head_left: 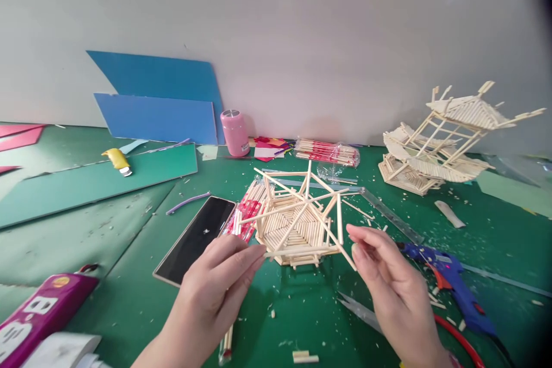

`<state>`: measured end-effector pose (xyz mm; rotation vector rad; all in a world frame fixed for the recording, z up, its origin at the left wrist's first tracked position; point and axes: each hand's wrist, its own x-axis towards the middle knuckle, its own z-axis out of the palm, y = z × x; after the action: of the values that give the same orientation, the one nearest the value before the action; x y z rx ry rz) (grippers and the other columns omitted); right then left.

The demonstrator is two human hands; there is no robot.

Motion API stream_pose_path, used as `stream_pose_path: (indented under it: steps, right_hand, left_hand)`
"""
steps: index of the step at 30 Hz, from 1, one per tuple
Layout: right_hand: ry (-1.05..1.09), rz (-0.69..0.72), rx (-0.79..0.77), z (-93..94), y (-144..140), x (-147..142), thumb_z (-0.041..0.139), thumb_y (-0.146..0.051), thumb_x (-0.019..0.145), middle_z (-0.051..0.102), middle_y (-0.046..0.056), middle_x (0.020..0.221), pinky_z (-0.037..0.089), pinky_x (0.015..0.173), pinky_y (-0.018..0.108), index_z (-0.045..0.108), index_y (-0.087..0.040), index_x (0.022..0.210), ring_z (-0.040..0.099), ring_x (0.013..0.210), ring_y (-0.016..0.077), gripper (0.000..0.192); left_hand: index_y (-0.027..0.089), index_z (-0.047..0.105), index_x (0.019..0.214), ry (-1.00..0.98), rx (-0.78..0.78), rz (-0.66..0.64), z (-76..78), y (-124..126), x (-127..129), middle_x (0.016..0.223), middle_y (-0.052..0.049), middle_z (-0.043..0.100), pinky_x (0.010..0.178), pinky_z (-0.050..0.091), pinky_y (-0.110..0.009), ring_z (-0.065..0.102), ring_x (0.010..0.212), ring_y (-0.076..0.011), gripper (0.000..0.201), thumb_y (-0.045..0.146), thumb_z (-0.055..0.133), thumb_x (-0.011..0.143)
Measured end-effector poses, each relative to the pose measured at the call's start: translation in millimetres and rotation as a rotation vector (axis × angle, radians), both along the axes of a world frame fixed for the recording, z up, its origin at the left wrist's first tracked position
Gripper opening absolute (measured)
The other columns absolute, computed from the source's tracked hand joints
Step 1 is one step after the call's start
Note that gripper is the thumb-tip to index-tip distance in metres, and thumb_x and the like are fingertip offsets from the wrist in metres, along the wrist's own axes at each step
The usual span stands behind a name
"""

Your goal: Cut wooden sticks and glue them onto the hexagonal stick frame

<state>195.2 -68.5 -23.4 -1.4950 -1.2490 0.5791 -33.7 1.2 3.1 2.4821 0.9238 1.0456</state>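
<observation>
Frame (pixel 297 221): hexagonal base laid, uprights and slanted sticks set, roof unbuilt | left hand (pixel 215 282): pinching stick (pixel 297 251) against frame | right hand (pixel 388 276): fingertips gripping stick's other end | finished model (pixel 435 144) on bench (pixel 129 276)

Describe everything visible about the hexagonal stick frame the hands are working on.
The hexagonal stick frame looks built of thin pale wooden sticks. Its floor is laid in concentric hexagons, uprights rise from the rim, and loose-looking sticks slant across the top. It sits upright on the green mat, partly over a red-patterned stick packet. The left hand pinches a stick lying along its front edge; the right hand holds the end of a slanted stick at its right side.
</observation>
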Motion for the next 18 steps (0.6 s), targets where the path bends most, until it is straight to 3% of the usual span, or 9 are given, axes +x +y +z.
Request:
stream_pose_path:
  steps: [4,18]
  right_hand:
    - [0.058,0.019,-0.046,-2.4,-1.0,0.3,0.049,-0.027,0.088,0.055,0.001,0.11,0.047,0.079,0.024,0.056,-0.03,0.106,0.053,0.1,0.0156,0.02]
    - [0.082,0.01,-0.085,-3.4,-0.1,-0.7,0.05,-0.033,0.088,0.06,-0.002,0.104,0.048,0.073,0.017,0.055,-0.034,0.106,0.058,0.092,0.011,0.019]
  left_hand:
    - [0.015,0.062,0.098,-0.015,-0.011,-0.002,-6.7,1.0,0.5,0.079,-0.004,0.056,0.056,0.045,-0.019,0.054,0.065,-0.0118,0.02,0.01,0.047,0.085]
    - [0.016,0.059,0.106,0.019,-0.07,-0.105,-4.3,8.6,8.6,0.082,-0.005,0.055,0.058,0.043,-0.023,0.051,0.068,-0.0133,0.029,0.004,0.045,0.084]
